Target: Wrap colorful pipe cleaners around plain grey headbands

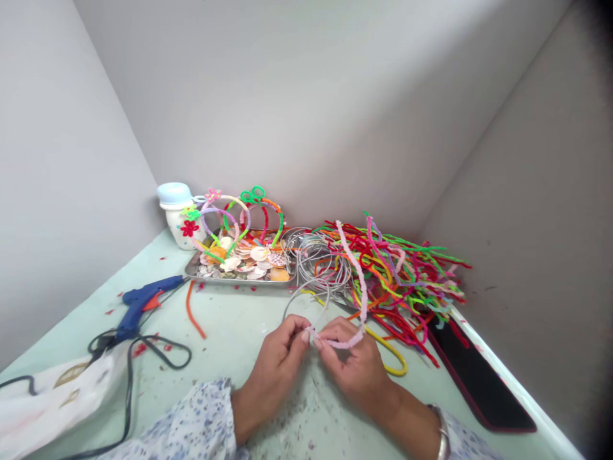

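A pale pink pipe cleaner (363, 297) rises in a curve from my right hand (357, 367), whose thumb and fingers pinch it close to one end. My left hand (272, 358) is closed beside it, fingertips pinching a thin grey wire (283, 312) where it meets the pipe cleaner's end. The exact join is small and partly covered by the fingertips. From the left hand the wire loops up toward a coil of grey wire (318, 255). A yellow pipe cleaner (400, 367) lies bent just past my right hand.
A metal tray (239, 281) holds seashells (261, 253) and pipe-cleaner hoops (280, 231). Behind it stands a white jar (178, 223). A blue glue gun (136, 300) with a black cord lies left. Right are heaped pipe cleaners (397, 268) and a black flat object (479, 374).
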